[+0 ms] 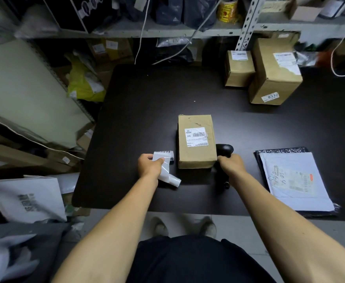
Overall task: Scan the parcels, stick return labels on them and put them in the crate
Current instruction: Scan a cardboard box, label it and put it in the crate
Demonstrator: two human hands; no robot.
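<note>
Dark worktable (147, 94) amid cluttered shelving carries one cardboard parcel (197, 141) between the hands, unlabelled as far as visible; left hand (149, 166) grips the return-label strip (165, 167), right hand (232, 165) grasps the scanner (224, 150); other parcels wait, no crate in view.

One head-worn wide-angle camera is looking forward and steeply down from close above the dark worktop (147, 94), taking in both forearms, the shelves (126, 33) behind, and the person's feet below.
</note>
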